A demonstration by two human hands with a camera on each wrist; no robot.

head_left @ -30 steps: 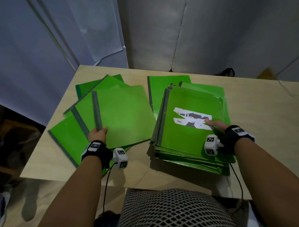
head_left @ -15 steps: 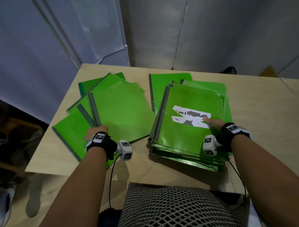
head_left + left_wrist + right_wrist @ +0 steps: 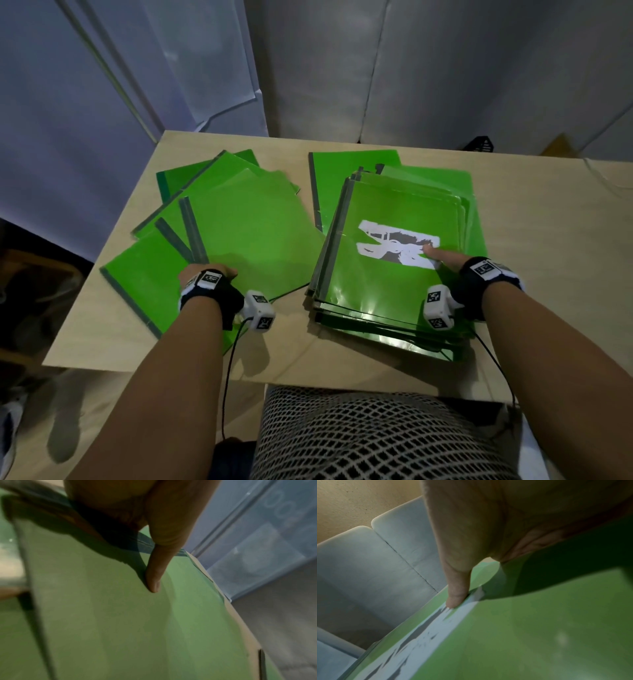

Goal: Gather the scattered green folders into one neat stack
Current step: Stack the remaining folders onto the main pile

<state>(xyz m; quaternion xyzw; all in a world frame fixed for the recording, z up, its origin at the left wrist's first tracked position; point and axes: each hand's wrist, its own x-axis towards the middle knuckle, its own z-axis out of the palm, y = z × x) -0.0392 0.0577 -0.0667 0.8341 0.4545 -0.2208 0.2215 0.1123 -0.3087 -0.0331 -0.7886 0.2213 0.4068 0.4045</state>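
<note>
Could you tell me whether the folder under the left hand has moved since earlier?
Yes: the folder turned anticlockwise; its right corner swung farther back along the stack's left edge.

In the head view the left hand (image 3: 205, 274) is mostly hidden behind its wrist strap, so how its fingers lie on the top folder (image 3: 253, 233) at 9 o'clock cannot be told there. The fanned folders (image 3: 147, 274) beneath it show only edges and corners; their count is unclear. The stack (image 3: 387, 274) at 3 o'clock hides its lower folders, and one folder (image 3: 342, 171) behind it shows only a strip toward 12 o'clock. The torn label (image 3: 397, 246) carries print too damaged to read. The right hand (image 3: 448, 263) shows one finger; the rest is covered. The tabletop (image 3: 548, 205) is cut off at the right edge. Both wrist views are blurred, and each hand's palm runs off the top.
</note>
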